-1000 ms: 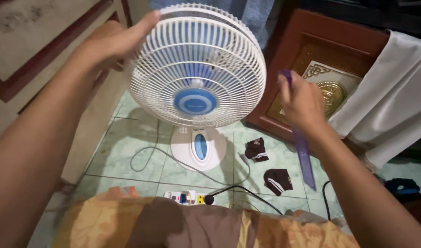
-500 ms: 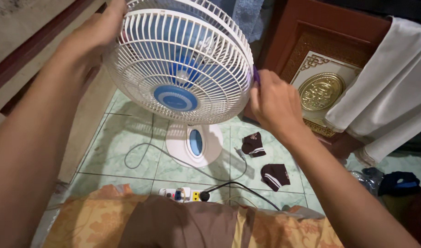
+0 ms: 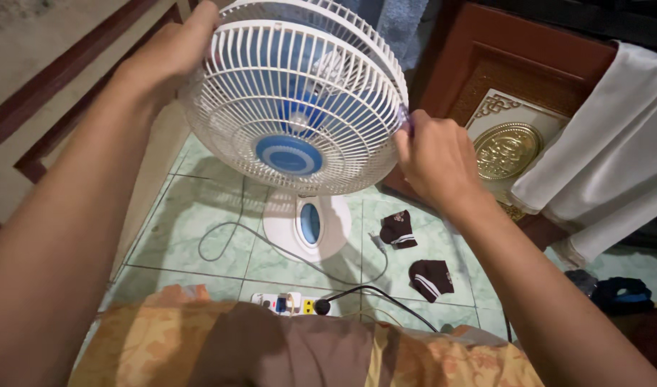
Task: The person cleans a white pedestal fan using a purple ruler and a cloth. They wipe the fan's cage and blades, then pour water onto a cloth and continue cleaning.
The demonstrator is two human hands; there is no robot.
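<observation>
White desk fan with blue blades stands on the green tiled floor, its round base beneath the grille. Left hand grips the upper left rim of the grille, fingers curled over the edge. Right hand is at the right rim, fingers pinched closed on a purple tool, only its tip visible against the grille. Two dark socks and a power strip lie on the floor nearby
</observation>
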